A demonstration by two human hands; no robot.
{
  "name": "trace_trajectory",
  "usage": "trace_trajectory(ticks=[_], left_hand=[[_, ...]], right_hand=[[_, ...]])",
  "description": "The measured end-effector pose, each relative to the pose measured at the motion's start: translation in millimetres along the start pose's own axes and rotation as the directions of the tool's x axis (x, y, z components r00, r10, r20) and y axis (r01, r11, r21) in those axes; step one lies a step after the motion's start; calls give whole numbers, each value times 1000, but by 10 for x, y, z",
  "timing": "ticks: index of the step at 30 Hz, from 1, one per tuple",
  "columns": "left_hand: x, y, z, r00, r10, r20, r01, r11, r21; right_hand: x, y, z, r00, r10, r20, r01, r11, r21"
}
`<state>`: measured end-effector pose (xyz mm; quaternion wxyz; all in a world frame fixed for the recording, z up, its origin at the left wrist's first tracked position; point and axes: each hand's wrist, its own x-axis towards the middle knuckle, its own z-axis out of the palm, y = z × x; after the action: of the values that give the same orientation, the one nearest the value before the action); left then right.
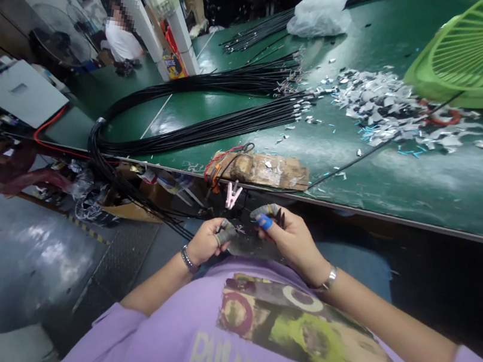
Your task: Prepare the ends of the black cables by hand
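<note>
Near the front edge of the table, my left hand (209, 241) is closed on the end of a black cable, with thin loose wires (240, 228) sticking out past the fingertips. Grey covering wraps its thumb and finger. To the right, my right hand (290, 236) is closed too, with blue tape on one digit and a grey covering on another. Two dark pointed parts of a small tool (281, 218) show between its fingers; the rest is hidden. A small gap separates the hands. Just above them, a pink clip (233, 195) hangs at the wooden block (285, 172).
Long bundles of black cables (214, 122) curve across the green table (358, 186) and over its edge. Silvery scraps (375, 101) lie in a pile beside a green fan guard (463, 63). A plastic bag (321, 11) sits behind. Another person (121, 39) is at the far left.
</note>
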<state>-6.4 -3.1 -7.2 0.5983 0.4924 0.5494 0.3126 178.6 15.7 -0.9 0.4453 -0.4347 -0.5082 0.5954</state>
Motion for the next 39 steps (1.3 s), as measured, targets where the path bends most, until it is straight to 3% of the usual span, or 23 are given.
trace_trajectory(ticks=[3, 7, 12, 19, 25, 27, 31, 34, 39], left_hand=[[-14, 1, -47, 999, -1, 55, 2, 1000, -29], [-32, 18, -82, 995, -17, 97, 21, 999, -38], [-44, 46, -57, 991, 3, 130, -6, 1000, 19], [-35, 36, -38, 983, 1, 182, -21, 993, 112], [-35, 59, -59, 960, -35, 277, -7, 989, 147], [-37, 61, -67, 957, -42, 286, -2, 989, 151], [-38, 62, -65, 970, -42, 238, 8, 990, 139], [-27, 54, -48, 987, -18, 162, 6, 997, 75], [0, 40, -32, 999, 23, -27, -24, 998, -54]], right_hand=[[54, 124, -20, 1000, 6, 21, -5, 998, -62], [75, 179, 18, 984, -34, 173, 43, 998, -49], [65, 22, 34, 967, 81, 241, -88, 996, 20], [94, -85, 34, 935, 209, 287, -185, 977, -107], [130, -22, -7, 805, 378, 458, -410, 912, -32], [142, 14, -18, 786, 391, 478, -439, 898, -12], [121, 68, 27, 824, 353, 443, -430, 899, 83], [77, 104, 103, 876, 331, 351, -407, 898, 169], [53, 154, 167, 947, 176, 269, -198, 978, 59]])
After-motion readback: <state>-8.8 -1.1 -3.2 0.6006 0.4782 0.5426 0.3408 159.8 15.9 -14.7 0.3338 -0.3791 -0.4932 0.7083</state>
